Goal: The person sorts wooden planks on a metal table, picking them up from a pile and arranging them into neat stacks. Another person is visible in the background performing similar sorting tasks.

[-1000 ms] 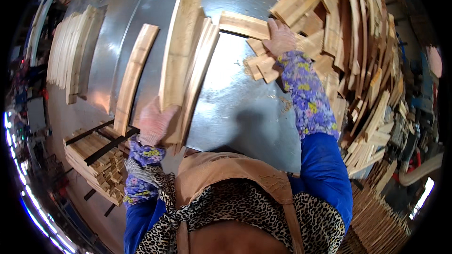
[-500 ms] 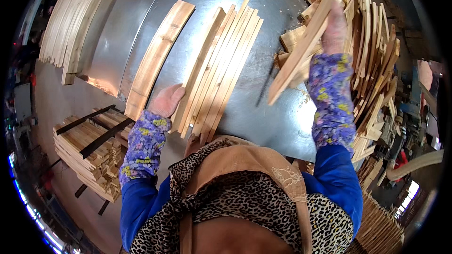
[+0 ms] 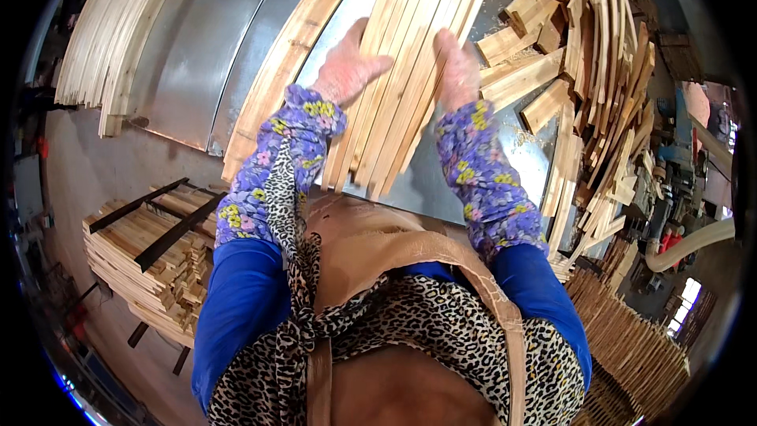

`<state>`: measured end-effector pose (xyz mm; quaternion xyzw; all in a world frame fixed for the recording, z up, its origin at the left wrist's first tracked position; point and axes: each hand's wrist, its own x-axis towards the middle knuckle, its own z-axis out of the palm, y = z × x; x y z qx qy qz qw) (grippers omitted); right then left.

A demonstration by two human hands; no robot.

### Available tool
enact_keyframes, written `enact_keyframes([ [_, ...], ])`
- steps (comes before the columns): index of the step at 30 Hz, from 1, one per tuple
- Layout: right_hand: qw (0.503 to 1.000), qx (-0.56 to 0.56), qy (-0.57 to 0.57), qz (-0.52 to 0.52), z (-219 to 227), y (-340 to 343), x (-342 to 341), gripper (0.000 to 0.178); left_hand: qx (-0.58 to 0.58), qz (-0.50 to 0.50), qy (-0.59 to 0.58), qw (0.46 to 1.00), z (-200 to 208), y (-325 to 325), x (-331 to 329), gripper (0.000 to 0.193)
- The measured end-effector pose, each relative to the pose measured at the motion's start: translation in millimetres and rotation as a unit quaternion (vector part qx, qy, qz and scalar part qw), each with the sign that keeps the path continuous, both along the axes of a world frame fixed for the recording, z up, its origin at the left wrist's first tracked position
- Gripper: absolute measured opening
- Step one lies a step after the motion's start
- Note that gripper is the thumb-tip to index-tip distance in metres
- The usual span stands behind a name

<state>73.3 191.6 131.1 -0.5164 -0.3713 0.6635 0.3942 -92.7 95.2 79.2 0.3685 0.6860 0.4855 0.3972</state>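
Note:
A bundle of long, narrow wooden slats (image 3: 386, 122) stands on edge, side by side, on the metal table in front of me. My left hand (image 3: 344, 69) grips the bundle's left side, its thumb lying over the top edges. From the right, my right hand (image 3: 457, 72) presses against the outer slats, slightly blurred, its fingers partly hidden behind the wood. The slat ends nearest me are uneven. To the left of my left hand, a single wide curved board (image 3: 285, 71) lies flat on the table, apart from the bundle.
The metal table (image 3: 185, 71) has a seam on its left. Pale curved slats (image 3: 118, 35) stand stacked at the far left. A heap of loose boards (image 3: 607, 87) covers the right side, with short offcuts (image 3: 524, 75). Stacked boards with dark bars (image 3: 150, 260) sit lower left.
My right hand has brought a long slat from the right over to the bundle. My left hand has moved up and right along it, and the bundle has shifted with the hands.

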Motion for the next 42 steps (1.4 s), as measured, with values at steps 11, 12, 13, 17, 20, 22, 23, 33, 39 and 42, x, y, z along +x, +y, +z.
enact_keyframes([
  [11,0.925,0.305,0.134,0.183,65,-6,27,0.066,0.422,-0.111,-0.084,0.896,56,30,-65,0.1],
  [12,0.944,0.223,0.098,0.222,48,-33,33,0.067,0.381,-0.133,-0.128,0.906,41,-11,-57,0.103],
  [13,0.951,0.188,0.001,0.246,30,-53,44,0.067,0.344,-0.162,-0.187,0.906,26,-41,-41,0.106],
  [17,0.783,0.273,-0.406,0.383,-116,-98,99,0.081,-0.034,-0.078,-0.381,0.921,-20,-101,3,0.107],
  [20,0.879,0.173,-0.236,0.377,-131,-87,97,0.079,-0.02,-0.033,-0.251,0.967,-112,-146,-1,0.103],
  [22,0.934,0.097,-0.126,0.32,-145,-75,95,0.075,-0.038,-0.019,-0.24,0.97,-102,-138,-1,0.099],
  [23,0.954,0.054,-0.094,0.278,-162,-70,103,0.073,-0.092,-0.005,-0.215,0.972,-47,-119,6,0.094],
  [33,0.961,-0.004,-0.223,0.162,-113,-29,122,0.041,-0.034,-0.067,0.144,0.987,13,-93,80,0.087],
  [39,0.974,0.128,-0.128,0.133,35,-40,70,0.036,-0.015,-0.053,0.3,0.952,54,-55,129,0.097],
  [42,0.984,-0.003,0.005,0.177,13,-27,75,0.048,-0.018,-0.024,0.199,0.98,58,-55,93,0.106],
])
